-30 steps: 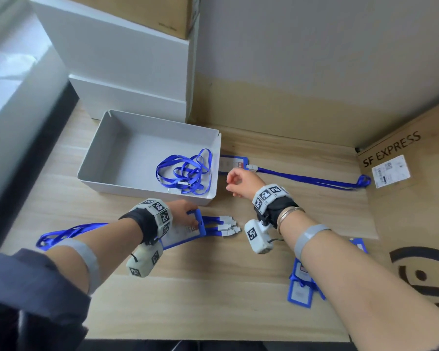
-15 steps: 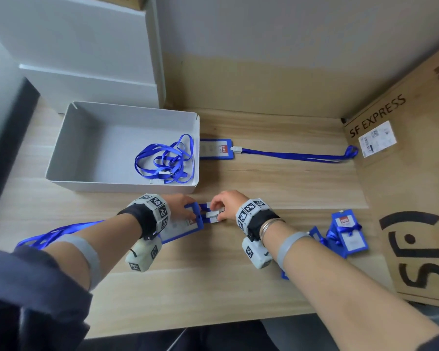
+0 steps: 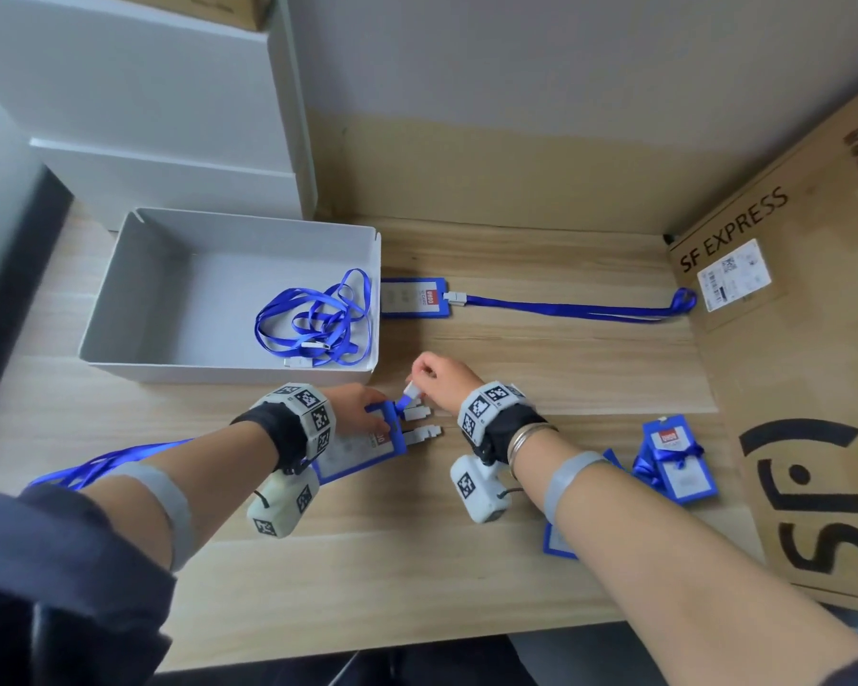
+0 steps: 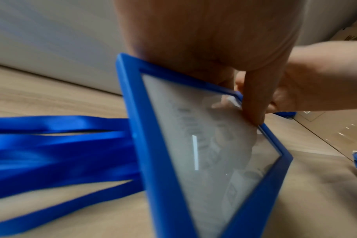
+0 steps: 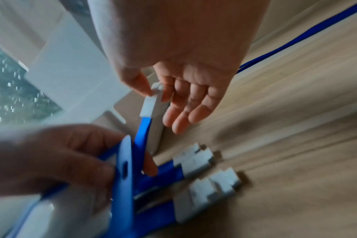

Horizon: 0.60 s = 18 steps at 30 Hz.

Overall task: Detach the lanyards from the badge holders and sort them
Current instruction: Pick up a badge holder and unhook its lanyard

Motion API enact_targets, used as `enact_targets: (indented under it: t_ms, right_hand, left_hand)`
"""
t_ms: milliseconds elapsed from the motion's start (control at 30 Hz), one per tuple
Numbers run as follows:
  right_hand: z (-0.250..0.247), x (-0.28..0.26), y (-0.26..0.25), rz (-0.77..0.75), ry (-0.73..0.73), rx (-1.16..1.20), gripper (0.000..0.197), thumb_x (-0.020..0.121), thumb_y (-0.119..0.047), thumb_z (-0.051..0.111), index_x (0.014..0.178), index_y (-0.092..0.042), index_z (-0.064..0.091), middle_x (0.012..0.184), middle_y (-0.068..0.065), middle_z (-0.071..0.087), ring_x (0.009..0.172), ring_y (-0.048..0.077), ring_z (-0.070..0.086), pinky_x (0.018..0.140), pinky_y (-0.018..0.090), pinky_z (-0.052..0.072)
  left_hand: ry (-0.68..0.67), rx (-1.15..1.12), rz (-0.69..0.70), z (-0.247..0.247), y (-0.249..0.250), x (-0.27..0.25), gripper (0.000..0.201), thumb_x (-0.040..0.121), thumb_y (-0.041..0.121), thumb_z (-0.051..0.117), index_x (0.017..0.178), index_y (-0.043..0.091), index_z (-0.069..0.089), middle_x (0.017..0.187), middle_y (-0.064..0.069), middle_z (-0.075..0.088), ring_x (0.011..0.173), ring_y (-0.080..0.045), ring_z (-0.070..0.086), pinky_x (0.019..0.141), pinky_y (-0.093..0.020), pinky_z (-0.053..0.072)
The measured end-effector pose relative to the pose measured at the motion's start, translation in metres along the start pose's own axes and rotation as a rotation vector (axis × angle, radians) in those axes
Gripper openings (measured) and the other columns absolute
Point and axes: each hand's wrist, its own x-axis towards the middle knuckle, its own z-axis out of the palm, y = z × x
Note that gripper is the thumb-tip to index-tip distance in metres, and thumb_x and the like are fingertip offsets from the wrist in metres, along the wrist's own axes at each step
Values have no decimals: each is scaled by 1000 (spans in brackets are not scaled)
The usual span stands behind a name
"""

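Note:
My left hand (image 3: 355, 403) grips a blue badge holder (image 3: 362, 450) tilted on the table; its clear window (image 4: 210, 145) fills the left wrist view. My right hand (image 3: 437, 376) pinches a white lanyard clip (image 3: 410, 388) between thumb and forefinger, raised above the holder's top edge, with its blue strap (image 5: 143, 133) running down to the holder. Two more white clips (image 3: 424, 423) lie flat beside the holder. Blue straps (image 3: 95, 467) trail left under my forearm. A grey tray (image 3: 219, 373) holds loose blue lanyards (image 3: 318, 324).
Another badge holder (image 3: 414, 298) lies behind the tray's right end, its lanyard (image 3: 565, 307) stretched rightward. A pile of blue badge holders (image 3: 674, 462) sits by my right forearm. An SF Express carton (image 3: 788, 339) bounds the right side; white boxes (image 3: 144, 116) stand at the back left.
My right hand came back from near the far badge holder to the clips, pinched one and lifted it off the table. The left hand stayed on the holder.

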Motion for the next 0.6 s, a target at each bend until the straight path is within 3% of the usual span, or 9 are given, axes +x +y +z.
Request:
enact_targets:
  t_ms: [67, 133, 233, 300, 367, 467, 600]
  right_hand:
    - [-7, 0, -8, 49, 11, 235, 20, 95, -18, 34, 77, -20, 42, 93, 6, 70, 72, 18, 58, 69, 27, 49]
    - [-15, -2, -15, 65, -22, 442, 22, 98, -17, 30, 78, -19, 38, 80, 9, 67, 70, 23, 60, 71, 29, 51]
    - [-28, -4, -15, 102, -141, 603, 22, 100, -14, 32, 80, -17, 39, 62, 8, 50, 49, 16, 56, 61, 29, 53]
    - [-35, -5, -7, 101, -172, 480, 24, 100, -16, 36, 78, -17, 45, 58, 4, 39, 33, 7, 40, 49, 24, 48]
    - [-43, -7, 0, 68, -149, 206, 25, 98, -25, 43, 75, -19, 52, 56, -2, 38, 35, 5, 32, 43, 20, 35]
    - [-58, -13, 9, 40, -116, -127, 21, 93, -31, 52, 78, -20, 61, 57, -8, 45, 44, 2, 42, 48, 19, 30]
    - [-78, -16, 18, 98, -159, -407, 27, 90, -33, 54, 91, -13, 72, 71, 1, 56, 70, 17, 50, 59, 25, 36]
  left_hand:
    - [-21, -19, 20, -1, 6, 1, 33, 87, 34, 56, 117, 21, 57, 96, 3, 54, 88, -16, 51, 80, -26, 38]
    - [-42, -36, 44, -1, 14, 2, 34, 87, 34, 56, 119, 21, 57, 97, 3, 55, 89, -15, 51, 80, -25, 38]
    - [-31, -47, 80, -3, 22, 2, 34, 88, 33, 57, 118, 19, 56, 96, 3, 54, 87, -14, 50, 78, -25, 37]
    - [0, -78, 95, -2, 24, 4, 35, 87, 32, 60, 119, 18, 55, 96, 2, 54, 87, -14, 50, 77, -23, 36]
    - [24, -109, 87, -3, 26, 5, 40, 84, 34, 63, 121, 21, 53, 101, 0, 56, 88, -14, 50, 78, -23, 37]
    - [42, -142, 76, -6, 29, 8, 47, 82, 38, 65, 122, 22, 47, 103, -1, 56, 91, -14, 51, 79, -24, 37]
    - [94, -219, 121, -7, 32, 14, 40, 83, 35, 65, 112, 24, 39, 89, 0, 50, 84, -19, 49, 75, -29, 41]
